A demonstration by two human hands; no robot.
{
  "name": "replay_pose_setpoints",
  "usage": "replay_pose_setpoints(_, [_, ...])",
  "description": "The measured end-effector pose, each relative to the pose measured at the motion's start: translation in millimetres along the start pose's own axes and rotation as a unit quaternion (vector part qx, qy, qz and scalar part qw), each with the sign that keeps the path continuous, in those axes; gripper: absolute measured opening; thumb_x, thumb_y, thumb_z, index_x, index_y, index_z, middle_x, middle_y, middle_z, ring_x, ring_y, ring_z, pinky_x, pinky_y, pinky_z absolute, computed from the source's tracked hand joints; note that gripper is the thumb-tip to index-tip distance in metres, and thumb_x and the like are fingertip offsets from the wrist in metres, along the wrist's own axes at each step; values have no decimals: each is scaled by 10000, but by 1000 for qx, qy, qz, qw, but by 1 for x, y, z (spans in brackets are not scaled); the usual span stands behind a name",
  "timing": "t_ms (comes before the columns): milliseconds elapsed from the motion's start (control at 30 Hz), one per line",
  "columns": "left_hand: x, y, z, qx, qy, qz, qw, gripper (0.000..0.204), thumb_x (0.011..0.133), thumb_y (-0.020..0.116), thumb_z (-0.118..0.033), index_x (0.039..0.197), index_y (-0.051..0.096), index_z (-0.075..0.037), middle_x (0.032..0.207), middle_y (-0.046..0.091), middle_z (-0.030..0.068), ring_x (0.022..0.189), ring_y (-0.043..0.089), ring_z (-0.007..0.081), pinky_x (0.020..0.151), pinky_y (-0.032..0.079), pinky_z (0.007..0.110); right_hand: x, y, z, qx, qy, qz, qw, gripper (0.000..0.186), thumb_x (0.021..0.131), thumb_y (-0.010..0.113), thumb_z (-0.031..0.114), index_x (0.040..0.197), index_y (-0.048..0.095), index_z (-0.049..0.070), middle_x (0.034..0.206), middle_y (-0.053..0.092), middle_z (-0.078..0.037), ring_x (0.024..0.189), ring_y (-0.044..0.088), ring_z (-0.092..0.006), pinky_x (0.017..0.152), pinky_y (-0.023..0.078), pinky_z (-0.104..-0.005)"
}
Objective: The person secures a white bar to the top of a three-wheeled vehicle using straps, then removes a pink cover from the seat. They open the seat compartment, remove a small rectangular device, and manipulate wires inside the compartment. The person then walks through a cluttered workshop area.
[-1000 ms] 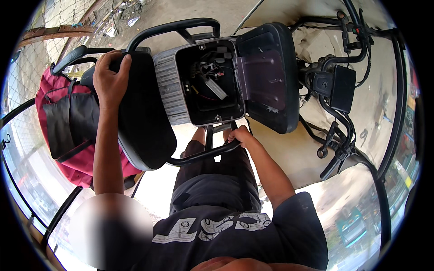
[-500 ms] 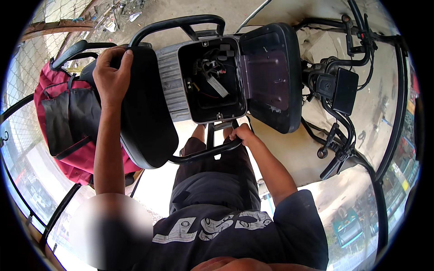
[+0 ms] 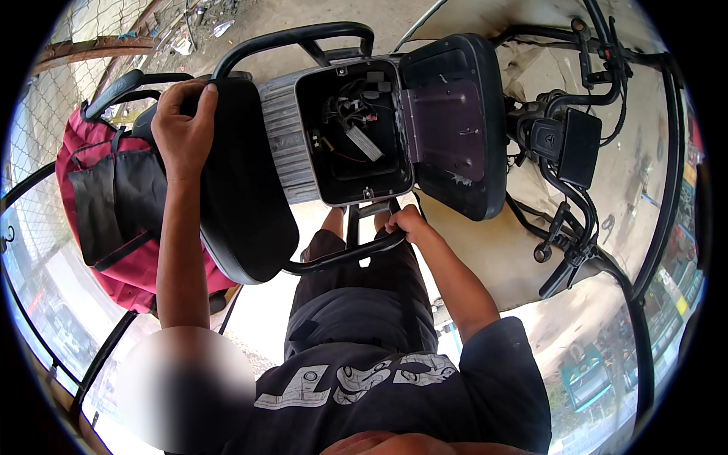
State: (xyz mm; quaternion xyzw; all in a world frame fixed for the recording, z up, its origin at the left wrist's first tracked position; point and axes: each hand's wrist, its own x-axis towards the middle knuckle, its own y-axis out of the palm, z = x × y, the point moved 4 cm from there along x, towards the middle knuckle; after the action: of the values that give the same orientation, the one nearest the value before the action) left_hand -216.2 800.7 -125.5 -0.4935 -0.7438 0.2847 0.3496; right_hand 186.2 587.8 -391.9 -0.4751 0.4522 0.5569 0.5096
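Observation:
My left hand (image 3: 184, 125) is curled over the far end of a black padded backrest (image 3: 243, 189); its fingertips are partly hidden. My right hand (image 3: 406, 221) closes round the near black armrest bar (image 3: 345, 256). Between and beyond my hands, an open storage box (image 3: 305, 136) holds several cables with connectors (image 3: 353, 110) and a silver ribbed module (image 3: 365, 143). The black seat lid (image 3: 459, 197) is hinged up on the box's right side and shows its underside. Ribbed grey panelling (image 3: 282, 144) lies between box and backrest.
A red and black bag (image 3: 114, 205) sits behind the backrest on the left. Another armrest bar (image 3: 296, 34) arches along the far side. Handlebars (image 3: 561, 201) with a black display (image 3: 580, 149) stand at right, inside a black tubular frame (image 3: 658, 189).
Both hands keep their holds. The view has shifted very slightly, and the box, lid and cables look the same.

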Motion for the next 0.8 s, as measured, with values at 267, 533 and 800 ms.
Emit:
replay_pose_setpoints(267, [0, 0, -1, -21, -14, -5, 1000, 159, 821, 703, -139, 858, 685, 14, 879, 694, 97, 851, 653, 194, 831, 482, 291, 1, -1, -1, -8, 2, -12, 1000, 34, 647, 576, -87, 615, 571, -100, 601, 591, -188, 500, 559, -261, 478, 432, -370])
replay_pose_setpoints(533, [0, 0, -1, -17, -18, -4, 1000, 157, 823, 702, -141, 859, 685, 10, 878, 694, 93, 845, 653, 188, 826, 482, 287, 3, -2, 1, -26, -1, 15, 1000, 35, 701, 577, -121, 679, 551, -129, 646, 582, -207, 536, 607, -283, 483, 519, -354])
replay_pose_setpoints(800, [0, 0, 0, -11, -12, -6, 1000, 165, 824, 700, -148, 867, 688, 11, 877, 693, 93, 841, 653, 187, 824, 483, 288, 4, -2, 0, -23, 2, 13, 1000, 30, 702, 577, -121, 679, 561, -129, 648, 587, -204, 539, 612, -285, 485, 519, -353])
